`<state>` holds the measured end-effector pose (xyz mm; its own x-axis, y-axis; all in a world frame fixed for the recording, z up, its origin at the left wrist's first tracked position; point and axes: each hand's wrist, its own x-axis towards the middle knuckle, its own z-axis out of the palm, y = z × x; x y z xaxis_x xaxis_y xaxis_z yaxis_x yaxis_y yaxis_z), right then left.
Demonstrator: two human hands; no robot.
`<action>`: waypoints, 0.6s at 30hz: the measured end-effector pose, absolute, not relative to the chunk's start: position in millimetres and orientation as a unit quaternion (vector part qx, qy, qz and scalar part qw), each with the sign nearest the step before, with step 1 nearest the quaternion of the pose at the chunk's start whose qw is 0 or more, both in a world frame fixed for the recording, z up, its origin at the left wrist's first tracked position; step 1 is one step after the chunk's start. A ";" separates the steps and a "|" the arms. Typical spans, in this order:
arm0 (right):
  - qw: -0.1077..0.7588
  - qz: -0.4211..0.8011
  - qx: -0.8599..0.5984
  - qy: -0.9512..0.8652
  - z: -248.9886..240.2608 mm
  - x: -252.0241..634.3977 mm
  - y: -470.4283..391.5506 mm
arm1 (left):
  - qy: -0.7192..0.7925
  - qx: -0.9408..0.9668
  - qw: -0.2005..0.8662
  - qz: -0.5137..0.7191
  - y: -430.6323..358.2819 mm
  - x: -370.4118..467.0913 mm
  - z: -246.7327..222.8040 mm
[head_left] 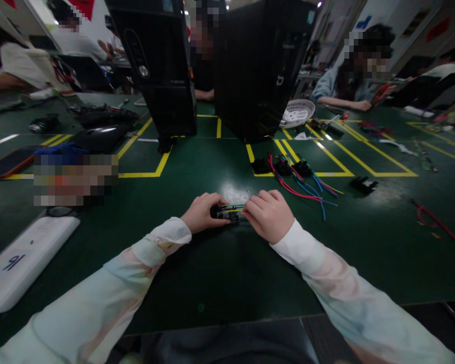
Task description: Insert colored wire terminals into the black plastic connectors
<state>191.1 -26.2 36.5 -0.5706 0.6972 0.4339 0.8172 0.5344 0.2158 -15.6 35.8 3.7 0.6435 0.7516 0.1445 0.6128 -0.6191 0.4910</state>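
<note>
Gripping the small black part (233,216) between fingers and thumb, the left hand (202,213) holds it above the green table (197,273); the right hand (267,213) pinches its thin wires (235,207).

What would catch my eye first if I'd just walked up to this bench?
Probably the two tall black cases standing at the far side of the green table. Nearer, two hands meet over a small black part with thin wires. Right of them, red and blue wires spill brightly across the tabletop.
</note>
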 end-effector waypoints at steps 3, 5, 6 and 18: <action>0.142 -0.184 -0.421 -0.877 33.5 189.2 -27.5 | 0.387 0.884 0.199 0.171 35.7 -15.7 3.6; 0.134 -0.159 -0.407 -0.889 31.0 189.1 -27.7 | 0.388 0.884 0.198 0.170 35.3 -15.6 3.8; 0.132 -0.149 -0.404 -0.893 30.1 189.3 -27.7 | 0.388 0.884 0.199 0.169 35.1 -15.6 4.0; 0.175 -0.167 -0.397 -0.885 34.0 191.1 -26.2 | 0.390 0.882 0.208 0.163 34.4 -14.6 7.5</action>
